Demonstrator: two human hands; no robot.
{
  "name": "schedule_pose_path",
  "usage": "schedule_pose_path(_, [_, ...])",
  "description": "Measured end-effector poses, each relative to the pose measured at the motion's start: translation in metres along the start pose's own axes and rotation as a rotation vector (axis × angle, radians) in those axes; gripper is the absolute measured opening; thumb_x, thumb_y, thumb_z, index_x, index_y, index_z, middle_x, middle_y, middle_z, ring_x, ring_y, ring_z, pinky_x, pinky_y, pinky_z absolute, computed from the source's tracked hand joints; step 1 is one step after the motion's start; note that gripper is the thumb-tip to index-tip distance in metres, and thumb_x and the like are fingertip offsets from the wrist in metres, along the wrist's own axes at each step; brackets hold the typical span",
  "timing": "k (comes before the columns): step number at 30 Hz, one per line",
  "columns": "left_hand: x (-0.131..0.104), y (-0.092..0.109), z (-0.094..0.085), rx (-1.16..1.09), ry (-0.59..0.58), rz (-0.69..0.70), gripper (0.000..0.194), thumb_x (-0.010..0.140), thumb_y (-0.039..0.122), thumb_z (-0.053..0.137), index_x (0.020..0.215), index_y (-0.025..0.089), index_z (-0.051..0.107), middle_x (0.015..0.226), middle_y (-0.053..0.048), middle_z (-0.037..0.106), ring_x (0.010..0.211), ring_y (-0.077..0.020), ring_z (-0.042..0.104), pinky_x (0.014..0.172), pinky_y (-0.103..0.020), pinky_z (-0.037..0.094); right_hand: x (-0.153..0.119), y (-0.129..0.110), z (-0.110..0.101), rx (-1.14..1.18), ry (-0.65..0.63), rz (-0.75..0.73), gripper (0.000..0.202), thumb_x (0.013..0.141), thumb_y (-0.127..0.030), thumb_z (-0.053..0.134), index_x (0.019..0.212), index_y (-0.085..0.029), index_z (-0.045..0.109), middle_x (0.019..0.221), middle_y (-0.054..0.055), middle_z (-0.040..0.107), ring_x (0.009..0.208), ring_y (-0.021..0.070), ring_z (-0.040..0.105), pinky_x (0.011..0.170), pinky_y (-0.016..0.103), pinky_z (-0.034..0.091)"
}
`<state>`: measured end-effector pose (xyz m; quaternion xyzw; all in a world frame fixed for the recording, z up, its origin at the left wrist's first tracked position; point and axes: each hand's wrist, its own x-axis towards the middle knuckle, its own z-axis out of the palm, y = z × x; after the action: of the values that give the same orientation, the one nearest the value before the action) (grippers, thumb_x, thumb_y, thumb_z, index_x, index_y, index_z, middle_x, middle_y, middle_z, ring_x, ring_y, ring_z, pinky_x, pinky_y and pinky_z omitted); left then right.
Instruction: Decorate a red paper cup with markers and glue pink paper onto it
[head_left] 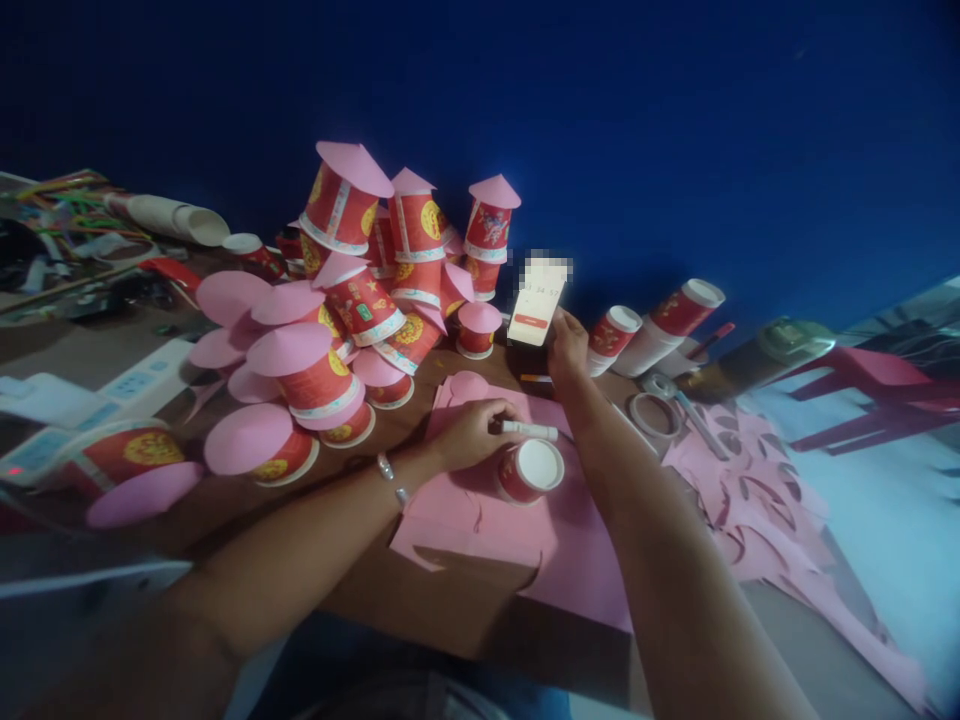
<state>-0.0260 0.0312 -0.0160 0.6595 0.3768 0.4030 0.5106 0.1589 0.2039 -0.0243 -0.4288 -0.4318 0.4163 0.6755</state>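
My left hand [480, 432] is closed around a white marker-like stick [529, 430], just above a red paper cup [531, 470] with a white end facing up. The cup stands on pink paper sheets [457, 500] at the middle of the brown table [420, 580]. Farther back, my right hand [568, 345] has its fingers at the right edge of a lit phone [538, 300], which is tilted upright. Its grip is partly hidden. Many red cups with pink cone tops [360, 305] are piled at the left of the sheets.
At the right are stacked cups [679, 310], a tape roll [655, 414], scissors [701, 425], pink paper scraps [757, 490] and a red stool [877, 385]. A power strip [135, 380] and rolled tubes [180, 218] lie at the left. A blue wall rises behind.
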Motion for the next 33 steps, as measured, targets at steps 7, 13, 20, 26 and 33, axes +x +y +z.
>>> schedule_pose_path(7, [0.000, 0.003, -0.001, 0.064, 0.021, -0.046, 0.011, 0.083, 0.023, 0.080, 0.089, 0.018, 0.073, 0.091, -0.003, 0.077, 0.084, -0.0176, 0.067, 0.077, -0.029, 0.052, -0.037, -0.056, 0.011, 0.053, -0.074, -0.076, 0.037, 0.088, -0.059, 0.078, 0.102, -0.024, 0.079, 0.101, 0.004, 0.083, 0.098, 0.0271, 0.079, 0.088, 0.045, 0.068])
schedule_pose_path(13, [0.000, -0.001, 0.000, 0.043, 0.013, -0.044, 0.013, 0.079, 0.016, 0.075, 0.092, 0.018, 0.073, 0.094, -0.004, 0.078, 0.091, -0.0194, 0.069, 0.082, -0.031, 0.053, -0.094, -0.111, 0.017, -0.012, -0.138, -0.088, 0.035, 0.092, -0.061, 0.079, 0.100, -0.027, 0.080, 0.077, -0.001, 0.072, 0.076, 0.0202, 0.071, 0.068, 0.035, 0.061])
schedule_pose_path(20, [0.001, -0.006, -0.003, 0.062, -0.030, -0.034, 0.018, 0.079, 0.032, 0.075, 0.084, 0.017, 0.066, 0.076, 0.002, 0.062, 0.070, -0.0130, 0.050, 0.063, -0.025, 0.037, -0.132, -0.131, 0.020, 0.044, -0.202, 0.003, 0.034, 0.094, -0.061, 0.078, 0.109, -0.031, 0.080, 0.077, -0.001, 0.072, 0.068, 0.0194, 0.067, 0.061, 0.035, 0.059])
schedule_pose_path(26, [0.002, -0.003, -0.002, 0.117, -0.032, -0.064, 0.016, 0.075, 0.031, 0.072, 0.082, 0.018, 0.067, 0.076, 0.002, 0.061, 0.071, -0.0142, 0.050, 0.064, -0.026, 0.037, -0.139, -0.136, 0.019, 0.033, -0.201, -0.030, 0.029, 0.094, -0.059, 0.080, 0.093, -0.030, 0.080, 0.065, -0.005, 0.061, 0.052, 0.0134, 0.050, 0.049, 0.029, 0.046])
schedule_pose_path(33, [0.002, 0.001, -0.001, 0.125, -0.031, -0.068, 0.014, 0.075, 0.030, 0.071, 0.079, 0.019, 0.064, 0.074, 0.002, 0.059, 0.072, -0.0147, 0.050, 0.063, -0.026, 0.035, -0.143, -0.138, 0.018, 0.016, -0.205, -0.044, 0.028, 0.096, -0.057, 0.079, 0.093, -0.030, 0.079, 0.069, -0.003, 0.066, 0.056, 0.0143, 0.054, 0.050, 0.029, 0.046])
